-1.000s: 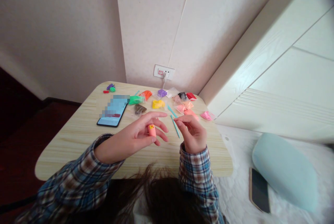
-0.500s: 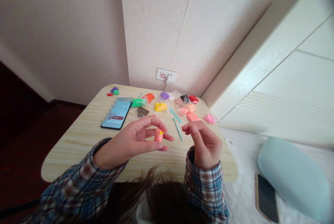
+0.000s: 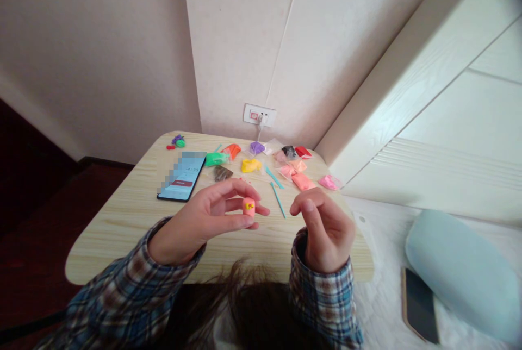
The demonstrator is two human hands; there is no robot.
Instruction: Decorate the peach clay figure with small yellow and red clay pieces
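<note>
My left hand (image 3: 212,217) pinches a small pink clay figure (image 3: 248,213) between the thumb and fingers, above the middle of the table. Bits of yellow clay sit on the figure's face that is turned toward me. My right hand (image 3: 326,230) is apart from it on the right, with fingers curled in and the thumb beside the index finger; nothing shows in it. Beyond the hands lie two turquoise modelling tools (image 3: 278,201). A yellow clay lump (image 3: 251,165) in clear wrap and a brown clay packet (image 3: 222,174) are just behind the left fingers.
A phone (image 3: 183,176) lies lit on the table's (image 3: 118,230) left side. Several bagged clays, such as the green clay (image 3: 217,160) and pink clay (image 3: 327,182), line the back. Purple, green and red clay pieces (image 3: 178,142) are at the far left. A second phone (image 3: 420,304) rests lower right.
My left hand has turned the pink clay figure so its yellow bits face me more. My right hand has shifted slightly to the right, away from it.
</note>
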